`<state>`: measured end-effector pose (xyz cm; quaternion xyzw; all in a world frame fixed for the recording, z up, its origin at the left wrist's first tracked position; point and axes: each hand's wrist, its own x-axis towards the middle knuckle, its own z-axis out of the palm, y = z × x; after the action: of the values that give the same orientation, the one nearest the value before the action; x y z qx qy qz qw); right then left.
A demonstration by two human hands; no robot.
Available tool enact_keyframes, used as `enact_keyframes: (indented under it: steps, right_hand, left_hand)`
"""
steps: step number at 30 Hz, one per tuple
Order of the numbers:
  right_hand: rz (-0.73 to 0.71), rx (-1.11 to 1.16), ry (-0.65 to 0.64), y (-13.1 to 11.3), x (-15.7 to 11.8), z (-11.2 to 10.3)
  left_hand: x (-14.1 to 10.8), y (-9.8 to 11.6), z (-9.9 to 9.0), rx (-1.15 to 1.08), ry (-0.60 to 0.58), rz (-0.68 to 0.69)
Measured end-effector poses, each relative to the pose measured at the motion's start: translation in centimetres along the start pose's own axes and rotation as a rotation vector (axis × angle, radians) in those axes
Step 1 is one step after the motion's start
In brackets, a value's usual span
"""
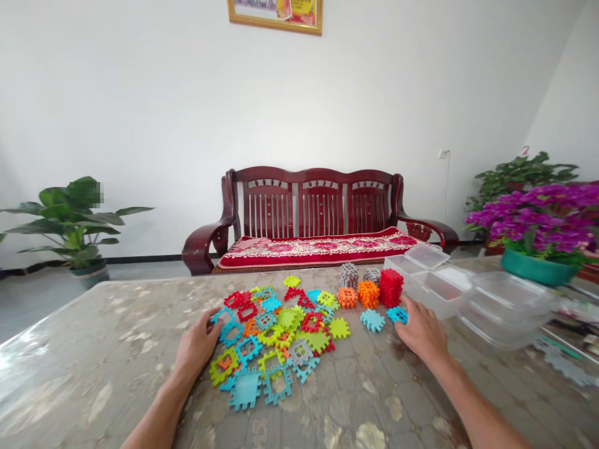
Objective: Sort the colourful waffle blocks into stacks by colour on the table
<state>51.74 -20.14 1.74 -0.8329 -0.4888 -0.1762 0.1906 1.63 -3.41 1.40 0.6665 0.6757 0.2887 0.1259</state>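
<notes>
My left hand (199,343) is at the left edge of a loose heap of interlocking plastic tiles, its thumb and fingers closed on a light blue tile (223,317). On the right, my right hand (423,333) pinches a blue window tile (397,315) close to the tabletop. A plain light blue tile (372,320) lies just left of it. Behind stand a red stack (391,288), two orange stacks, one of them the brighter orange stack (369,294), and grey stacks, including a taller grey stack (349,275). The heap mixes lime tiles (339,328), red, blue, orange and grey ones.
Clear plastic boxes (437,284) and a clear lidded container (508,308) stand right of the stacks. Purple flowers (538,215) in a green pot (538,268) are at the far right. A wooden bench (321,199) stands beyond the patterned table (365,393).
</notes>
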Motion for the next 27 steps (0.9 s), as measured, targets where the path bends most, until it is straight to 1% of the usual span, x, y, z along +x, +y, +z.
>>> enact_keyframes:
  steps: [2,5,7,10,16,23,27]
  right_hand:
    - [-0.063,0.024,0.028,-1.0,-0.2,-0.8]
    - [-0.157,0.101,-0.014,-2.7,-0.7,-1.2]
    - [-0.203,0.123,-0.055,-3.5,-1.2,-0.9]
    - [-0.248,0.120,-0.076,-4.0,-1.8,0.2]
    - [-0.227,0.123,-0.095,-3.9,-1.9,2.1]
    - [-0.241,0.081,-0.033,-4.6,-1.7,3.3]
    - [-0.230,0.063,-0.035,-4.7,-1.7,3.8]
  left_hand:
    - [0.0,0.0,0.0,-0.009,-0.010,-0.003]
    - [0.0,-0.1,0.1,-0.014,-0.005,-0.004]
    - [0.0,-0.2,0.2,-0.021,0.006,0.004]
    - [0.0,-0.4,0.5,-0.023,0.007,0.008]
    - [-0.1,-0.7,0.7,-0.057,-0.005,0.002]
    - [-0.2,-0.4,0.7,-0.059,0.007,-0.009]
    - [-0.3,-0.1,0.5,-0.072,-0.002,-0.017]
